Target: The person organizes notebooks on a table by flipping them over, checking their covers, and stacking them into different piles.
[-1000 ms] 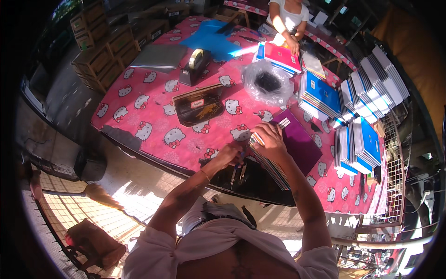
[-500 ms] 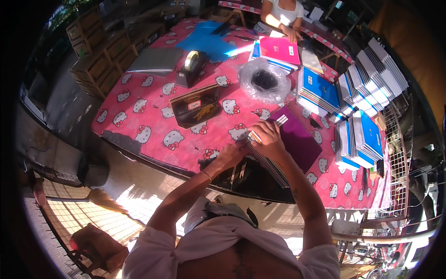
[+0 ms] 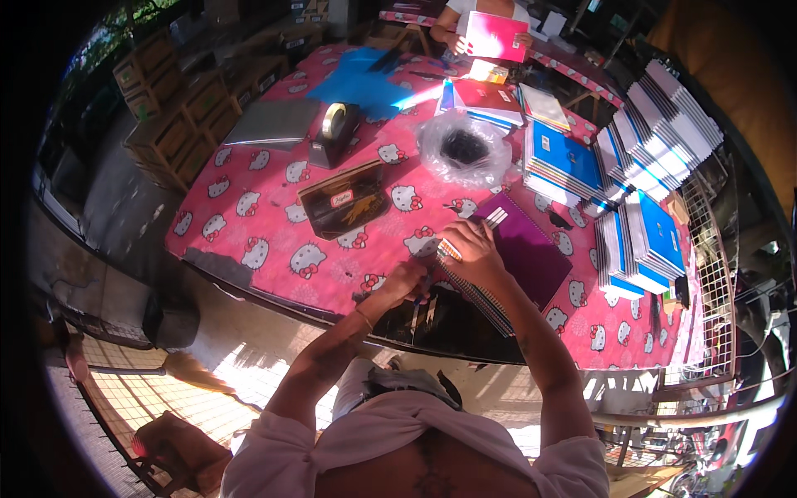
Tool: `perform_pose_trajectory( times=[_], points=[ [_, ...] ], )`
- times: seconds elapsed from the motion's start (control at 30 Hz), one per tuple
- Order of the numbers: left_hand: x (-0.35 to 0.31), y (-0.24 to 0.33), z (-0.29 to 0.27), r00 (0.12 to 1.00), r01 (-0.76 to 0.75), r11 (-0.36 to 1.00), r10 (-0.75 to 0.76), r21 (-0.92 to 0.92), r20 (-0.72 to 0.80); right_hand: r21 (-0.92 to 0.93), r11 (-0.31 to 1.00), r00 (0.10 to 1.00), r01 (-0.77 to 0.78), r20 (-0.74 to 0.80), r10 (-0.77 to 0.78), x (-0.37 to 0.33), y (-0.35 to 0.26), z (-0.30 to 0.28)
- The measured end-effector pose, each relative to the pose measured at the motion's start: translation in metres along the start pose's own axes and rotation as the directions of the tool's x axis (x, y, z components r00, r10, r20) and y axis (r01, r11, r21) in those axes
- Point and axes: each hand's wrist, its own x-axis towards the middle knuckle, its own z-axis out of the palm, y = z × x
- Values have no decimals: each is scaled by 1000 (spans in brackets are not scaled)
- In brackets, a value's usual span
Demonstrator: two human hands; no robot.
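A stack of purple-covered spiral notebooks (image 3: 531, 249) lies at an angle near the table's front edge, its coiled spine toward me. My right hand (image 3: 470, 251) grips the stack's near left corner, fingers bent over the spine end. Just left of that corner is my left hand (image 3: 403, 283), closed, with a small dark thing at its fingers that I cannot make out. Below the hands, a black glossy patch (image 3: 448, 319) covers the table edge, with small thin items on it.
A dark box (image 3: 343, 199), tape dispenser (image 3: 334, 137) and clear plastic roll (image 3: 465, 149) stand beyond my hands. Blue notebook stacks (image 3: 567, 158) fill the right side. Across the table, a person holds up a pink notebook (image 3: 496, 36). Cartons (image 3: 178, 124) stand at far left.
My left hand has drawn slightly away from the spine end, down and left. My right hand stays on the notebooks. The person opposite has lifted a pink notebook off a pile.
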Motion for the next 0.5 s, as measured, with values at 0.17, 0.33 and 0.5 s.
perform_pose_trajectory(
  times=[0.17,0.33,0.5],
  points=[
    [-4,1,-3,1000,10,1000,-10,27,-8,20,1000,999,24,-32,-23,0,-3,-1],
    [0,3,-3,999,27,999,-26,41,-27,44,999,1000,12,-21,-11,0,-2,-2],
    [-2,4,-2,999,46,999,-46,9,7,25,1000,1000,13,-16,-13,1,-2,0]
  ],
)
